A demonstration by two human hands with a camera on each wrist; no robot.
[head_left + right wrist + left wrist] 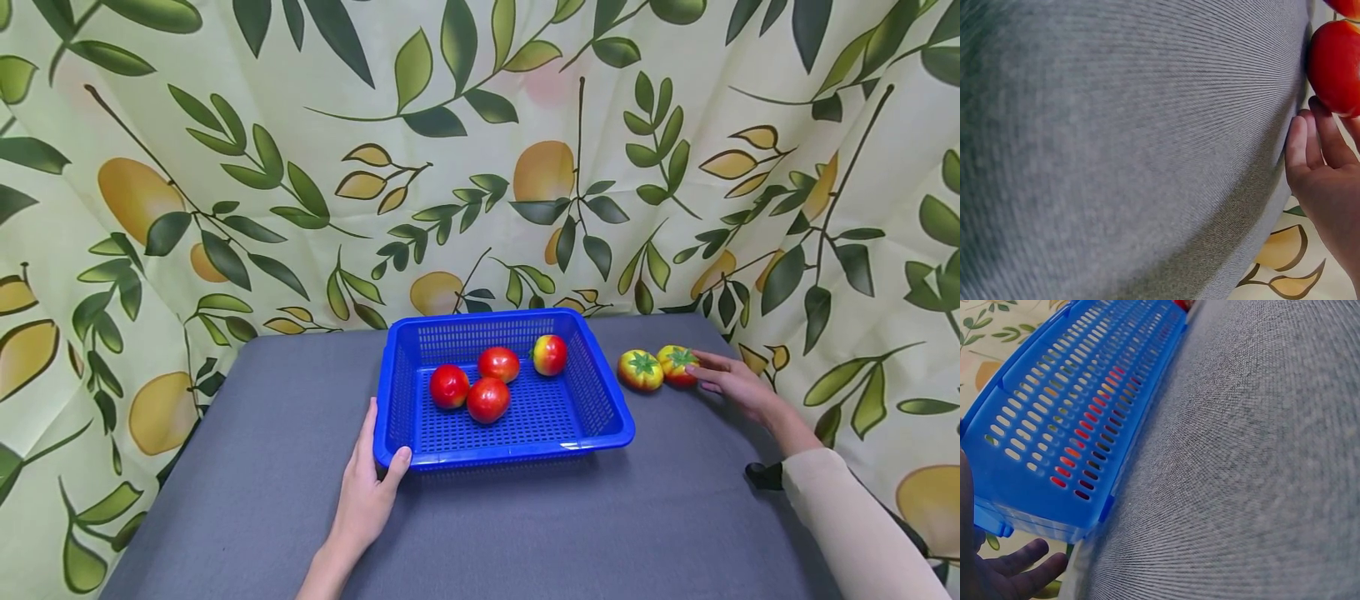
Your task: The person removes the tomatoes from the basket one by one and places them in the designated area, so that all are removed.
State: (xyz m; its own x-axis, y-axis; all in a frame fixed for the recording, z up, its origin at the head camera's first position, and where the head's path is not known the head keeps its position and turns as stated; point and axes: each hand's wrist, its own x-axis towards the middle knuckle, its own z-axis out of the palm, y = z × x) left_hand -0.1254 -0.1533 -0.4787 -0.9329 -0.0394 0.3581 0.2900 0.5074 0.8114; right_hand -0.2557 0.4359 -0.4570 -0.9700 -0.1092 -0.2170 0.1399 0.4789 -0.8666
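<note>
A blue plastic basket (517, 455) with slotted walls stands on the grey table. Inside it lie several red tomatoes (488, 400), one of them a red and yellow tomato (550, 356) near the right wall. My left hand (366, 492) holds the basket's front left corner, thumb at the front rim and fingers along the left side. Right of the basket, two yellow and red tomatoes with green star-shaped tops sit side by side. My right hand (733, 385) reaches the outer tomato (677, 365), fingertips at its right side; the inner tomato (641, 372) is closer to the basket.
The grey table (277, 467) extends to both sides and in front of the basket. A curtain (465, 167) printed with leaves and fruit hangs behind the table and along its sides. A small black object (763, 476) lies by the right sleeve.
</note>
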